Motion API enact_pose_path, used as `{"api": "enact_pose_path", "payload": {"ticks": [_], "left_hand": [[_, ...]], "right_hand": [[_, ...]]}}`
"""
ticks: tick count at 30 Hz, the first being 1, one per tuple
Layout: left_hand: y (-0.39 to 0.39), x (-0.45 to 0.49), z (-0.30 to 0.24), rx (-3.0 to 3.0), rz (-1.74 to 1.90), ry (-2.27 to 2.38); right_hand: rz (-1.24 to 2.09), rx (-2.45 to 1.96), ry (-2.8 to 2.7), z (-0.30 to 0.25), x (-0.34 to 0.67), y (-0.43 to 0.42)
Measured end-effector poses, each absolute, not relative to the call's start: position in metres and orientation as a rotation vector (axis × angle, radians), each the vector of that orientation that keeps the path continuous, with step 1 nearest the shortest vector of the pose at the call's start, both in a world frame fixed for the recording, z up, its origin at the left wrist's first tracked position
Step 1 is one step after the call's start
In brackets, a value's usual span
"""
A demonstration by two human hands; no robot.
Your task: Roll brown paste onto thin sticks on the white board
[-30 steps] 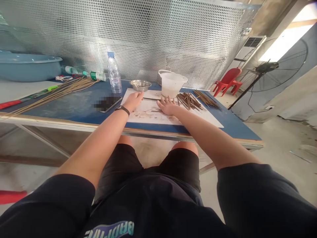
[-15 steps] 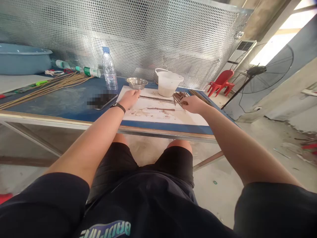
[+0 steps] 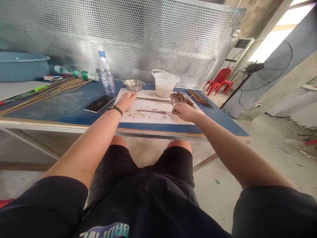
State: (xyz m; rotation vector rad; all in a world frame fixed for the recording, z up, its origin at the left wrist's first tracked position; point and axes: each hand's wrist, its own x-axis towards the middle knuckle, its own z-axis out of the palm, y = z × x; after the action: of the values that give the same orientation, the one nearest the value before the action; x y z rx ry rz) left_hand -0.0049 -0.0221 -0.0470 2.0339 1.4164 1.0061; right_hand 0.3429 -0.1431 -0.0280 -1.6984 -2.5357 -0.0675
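My left hand (image 3: 126,101), with a dark band on its wrist, has its fingers together at the left ends of a few thin brown sticks (image 3: 155,100) lying side by side on a white board (image 3: 148,119). My right hand (image 3: 184,111) is closed in a pinch at the thin bare right end of a brown-coated stick (image 3: 151,111), which lies nearer me on the board. Brown crumbs are scattered around it. Just behind my right hand lies a pile of brown sticks (image 3: 182,98). The fingertips of both hands are partly hidden.
A white plastic bucket (image 3: 165,84) and a metal bowl (image 3: 134,85) stand behind the board. To the left are a phone (image 3: 99,103), a water bottle (image 3: 107,74), long tan strips (image 3: 52,88) and a blue basin (image 3: 23,67). More sticks (image 3: 199,98) lie right.
My right hand has moved left and towards me, from the stick pile to the coated stick's end. That stick lies a little further left. My left hand stays at the side-by-side sticks.
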Motion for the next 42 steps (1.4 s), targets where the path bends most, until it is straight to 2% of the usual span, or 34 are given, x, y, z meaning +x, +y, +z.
{"api": "enact_pose_path", "payload": {"ticks": [6,12,17,20,25,36,42], "left_hand": [[-0.024,-0.003,-0.045,2.046,1.001,1.398],[-0.022,-0.002,-0.048,2.047,1.022,1.399],[-0.019,-0.001,-0.05,2.043,1.033,1.402],[-0.021,0.0,-0.05,2.012,1.008,1.42],[-0.022,0.003,-0.05,2.047,1.083,1.391],[-0.029,-0.001,-0.042,2.042,0.884,1.462],[-0.028,0.0,-0.044,2.051,0.84,1.509]], "right_hand": [[0.023,-1.975,-2.465,-0.01,0.317,-0.138],[-0.01,-1.772,-2.451,-0.016,0.216,-0.115],[0.262,-1.986,-2.397,-0.029,0.16,-0.12],[0.417,-2.005,-2.409,-0.032,0.158,-0.145],[0.397,-1.877,-2.492,-0.036,0.166,-0.181],[0.404,-1.926,-2.474,-0.032,0.177,-0.125],[0.434,-1.838,-2.553,-0.031,0.189,-0.158]]}}
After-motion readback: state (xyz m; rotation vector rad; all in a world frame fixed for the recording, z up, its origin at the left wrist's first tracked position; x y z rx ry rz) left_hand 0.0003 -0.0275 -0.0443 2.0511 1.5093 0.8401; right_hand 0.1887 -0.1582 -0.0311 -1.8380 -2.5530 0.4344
